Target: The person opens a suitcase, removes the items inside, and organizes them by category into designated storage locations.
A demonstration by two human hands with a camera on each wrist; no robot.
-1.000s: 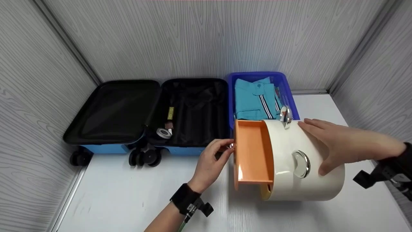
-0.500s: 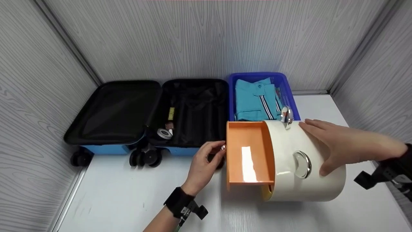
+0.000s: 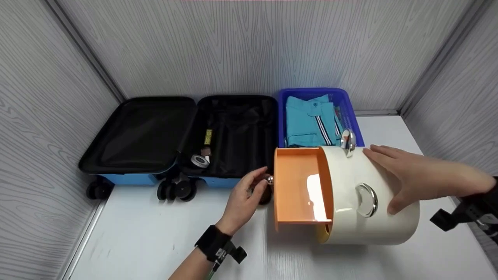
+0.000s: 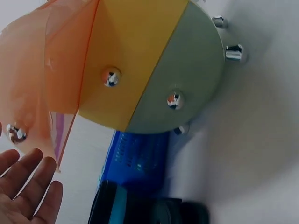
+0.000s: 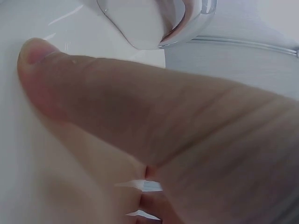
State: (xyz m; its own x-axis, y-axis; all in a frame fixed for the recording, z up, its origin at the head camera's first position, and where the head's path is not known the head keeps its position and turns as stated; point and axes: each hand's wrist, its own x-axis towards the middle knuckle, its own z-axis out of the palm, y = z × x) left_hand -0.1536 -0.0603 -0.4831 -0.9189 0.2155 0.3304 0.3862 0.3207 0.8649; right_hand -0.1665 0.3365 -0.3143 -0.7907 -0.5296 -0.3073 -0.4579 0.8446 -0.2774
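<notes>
A small rounded white cabinet (image 3: 344, 229) with chrome handles lies on the table at the right, its orange drawer (image 3: 297, 186) pulled out toward the left. My left hand (image 3: 241, 202) is beside the drawer's round chrome knob (image 3: 270, 179), thumb and fingers parted around it. In the left wrist view the fingers (image 4: 35, 186) extend just below the knob (image 4: 17, 134). Yellow (image 4: 126, 51) and grey-green (image 4: 182, 74) drawer fronts, each with a knob, show there too. My right hand (image 3: 412, 175) rests spread on the cabinet's top; its thumb (image 5: 84, 84) presses the white shell.
An opened suitcase (image 3: 136, 136) with black lining and wheels stands at the back left, holding a yellow-labelled item (image 3: 208, 137) and a round silver item (image 3: 199, 161). Behind the cabinet, a blue basket (image 3: 311, 91) contains folded turquoise clothing (image 3: 307, 120).
The orange drawer has slid further out to the left, with my left hand at its knob. Now the left fingers have loosened off the knob. The right hand stays on the cabinet.
</notes>
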